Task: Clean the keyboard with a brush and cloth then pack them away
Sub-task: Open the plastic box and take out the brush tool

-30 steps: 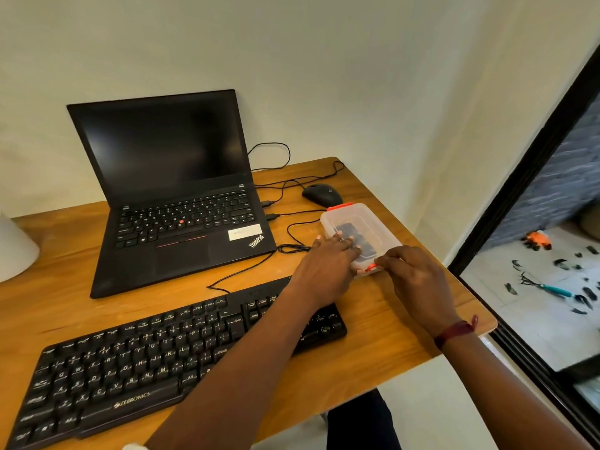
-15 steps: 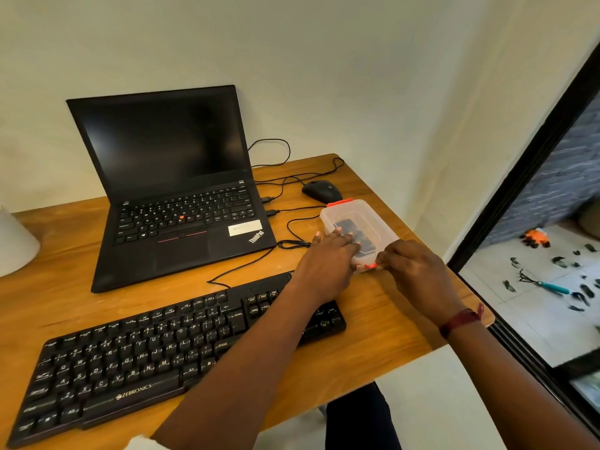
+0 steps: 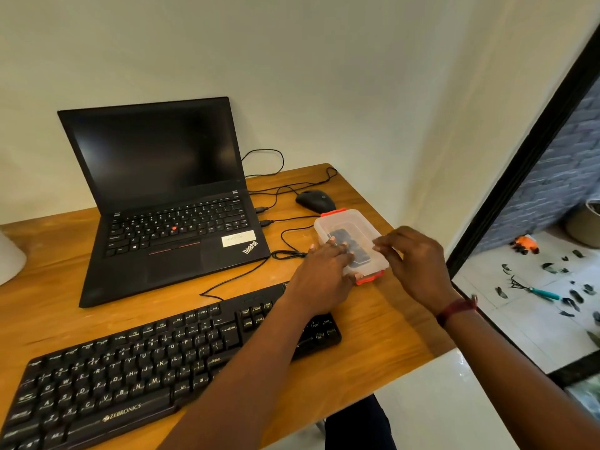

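A black keyboard [image 3: 130,368] lies along the desk's near edge. Right of it, a clear plastic box [image 3: 352,224] with orange-red clips holds something dark; brush and cloth cannot be told apart inside. Its lid is on. My left hand [image 3: 324,274] lies flat on the lid's near end and presses it down. My right hand [image 3: 415,264] hovers at the box's right rim with fingers curled and apart, fingertips at the lid edge. The near clip [image 3: 370,279] shows between my hands.
An open black laptop [image 3: 162,190] stands behind the keyboard. A black mouse [image 3: 315,199] and loose cables [image 3: 285,237] lie beside the box. A white object [image 3: 9,258] sits at the far left. The wooden desk [image 3: 373,336] ends just right of my right hand.
My right hand has moved off the near clip to the box's right rim. My left hand stays pressed on the lid. The camera has tilted slightly.
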